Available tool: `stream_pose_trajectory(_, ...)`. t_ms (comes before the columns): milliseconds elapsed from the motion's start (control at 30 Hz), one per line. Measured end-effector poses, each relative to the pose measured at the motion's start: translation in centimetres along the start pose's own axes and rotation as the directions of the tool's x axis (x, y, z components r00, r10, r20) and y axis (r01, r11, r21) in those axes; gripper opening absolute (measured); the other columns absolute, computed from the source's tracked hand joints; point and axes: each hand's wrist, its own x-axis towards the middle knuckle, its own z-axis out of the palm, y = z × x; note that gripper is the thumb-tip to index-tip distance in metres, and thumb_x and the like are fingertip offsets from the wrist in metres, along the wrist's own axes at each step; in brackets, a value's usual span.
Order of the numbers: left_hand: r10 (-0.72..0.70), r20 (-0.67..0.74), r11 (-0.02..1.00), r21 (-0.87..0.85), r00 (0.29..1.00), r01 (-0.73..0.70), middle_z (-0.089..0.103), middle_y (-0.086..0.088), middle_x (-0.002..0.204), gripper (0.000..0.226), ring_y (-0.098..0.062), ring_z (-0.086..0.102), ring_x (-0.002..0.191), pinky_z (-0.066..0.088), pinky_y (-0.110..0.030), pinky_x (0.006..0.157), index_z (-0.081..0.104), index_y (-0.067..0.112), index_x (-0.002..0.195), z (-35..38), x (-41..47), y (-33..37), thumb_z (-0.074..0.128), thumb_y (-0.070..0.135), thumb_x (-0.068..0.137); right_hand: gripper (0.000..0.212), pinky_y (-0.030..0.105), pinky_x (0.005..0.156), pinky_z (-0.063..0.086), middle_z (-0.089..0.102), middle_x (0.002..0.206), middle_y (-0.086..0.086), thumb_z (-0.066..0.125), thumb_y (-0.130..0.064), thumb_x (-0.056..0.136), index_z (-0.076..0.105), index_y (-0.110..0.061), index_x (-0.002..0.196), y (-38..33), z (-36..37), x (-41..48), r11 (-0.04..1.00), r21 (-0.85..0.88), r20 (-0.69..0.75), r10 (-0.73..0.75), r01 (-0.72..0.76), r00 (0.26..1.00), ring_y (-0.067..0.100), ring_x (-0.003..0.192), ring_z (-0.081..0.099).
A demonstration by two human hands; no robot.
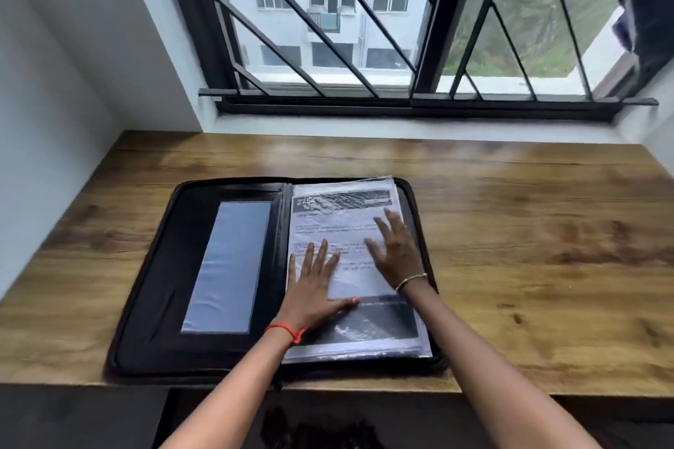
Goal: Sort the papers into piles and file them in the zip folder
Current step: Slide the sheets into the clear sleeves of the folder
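Observation:
A black zip folder (153,288) lies open on the wooden table, its left inner cover holding a clear plastic pocket (228,268). On its right half sits a stack of clear sleeves; the top sleeve shows a printed paper (344,226) with a dark header and footer. My left hand (313,288) lies flat on the lower left of that page, fingers spread. My right hand (395,249) rests flat on the page's right side, also with fingers apart. Neither hand grips anything.
The wooden table (529,248) extends to the right and behind the folder, its front edge just below the folder. A barred window (364,29) and sill stand behind the table; a white wall (54,102) bounds the left.

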Motion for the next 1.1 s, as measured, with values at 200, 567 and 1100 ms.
stream_pose_trajectory(200, 0.048, -0.156, 0.997, 0.059, 0.987, -0.039, -0.016, 0.003, 0.156, 0.084, -0.021, -0.023, 0.141, -0.020, -0.058, 0.106, -0.029, 0.055, 0.132, 1.4, -0.3, 0.2, 0.003, 0.093, 0.064, 0.100, 0.032, 0.109, -0.022, -0.022, 0.148, -0.004, -0.032, -0.076, 0.059, -0.012, -0.024, 0.142, 1.7, 2.4, -2.3, 0.963, -0.258, 0.281, 0.000, 0.075, 0.960, 0.015, 0.138, -0.021)
stream_pose_trajectory(567, 0.072, -0.255, 0.983, 0.180, 0.964, -0.026, -0.006, 0.007, 0.158, 0.086, -0.028, 0.006, 0.143, -0.010, -0.054, 0.110, 0.005, 0.036, 0.148, 2.0, -0.2, 0.2, 0.016, 0.084, 0.077, 0.091, 0.030, 0.107, -0.022, -0.016, 0.149, -0.006, -0.029, -0.072, 0.066, -0.009, -0.024, 0.142, 2.2, 3.0, -2.5, 0.964, -0.252, 0.233, -0.023, 0.084, 0.972, 0.013, 0.138, -0.018)
stream_pose_trajectory(1100, 0.023, -0.187, 0.996, -0.084, 0.982, -0.040, -0.024, 0.012, 0.153, 0.100, -0.009, -0.018, 0.142, -0.031, -0.037, 0.106, -0.012, 0.040, 0.144, 1.0, -0.1, 0.1, 0.010, 0.093, 0.063, 0.092, 0.040, 0.115, -0.005, 0.007, 0.157, 0.003, -0.003, -0.065, 0.072, 0.015, -0.018, 0.148, 1.1, 2.6, -2.2, 0.948, -0.316, 0.244, 0.036, 0.045, 0.969, 0.022, 0.146, 0.002)
